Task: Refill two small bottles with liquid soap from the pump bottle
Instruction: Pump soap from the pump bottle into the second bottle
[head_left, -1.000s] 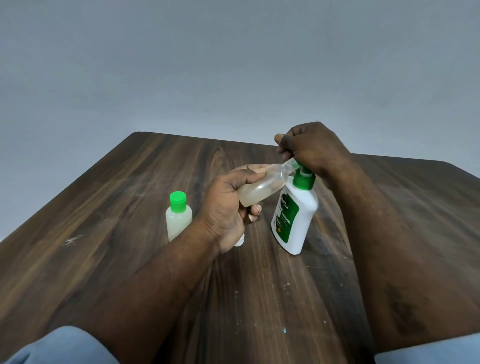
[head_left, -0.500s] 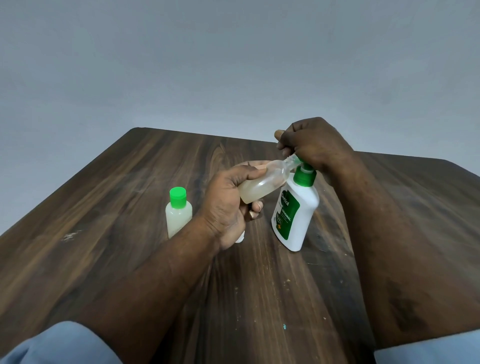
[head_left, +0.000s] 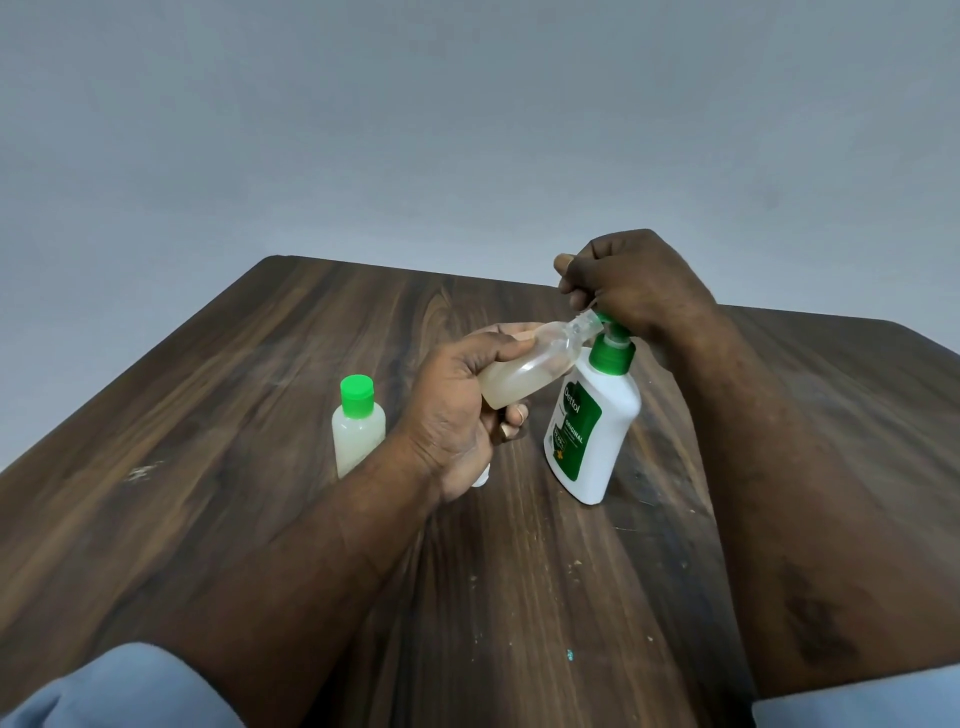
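Dark wood worktop (head_left: 260, 415) carries everything, with a plain grey wall (head_left: 467, 130) behind. Our left hand (head_left: 457, 410) is wrapped round the open small bottle (head_left: 530, 371), tilted so its neck meets the nozzle (head_left: 602, 317), while our right hand (head_left: 639, 280) is curled over the top of the pump bottle (head_left: 592, 431) standing beneath it. We should press slowly and fully, neck tight against the nozzle so nothing dribbles, and watch the level. The capped bottle (head_left: 358, 431) stands just left of our left hand.
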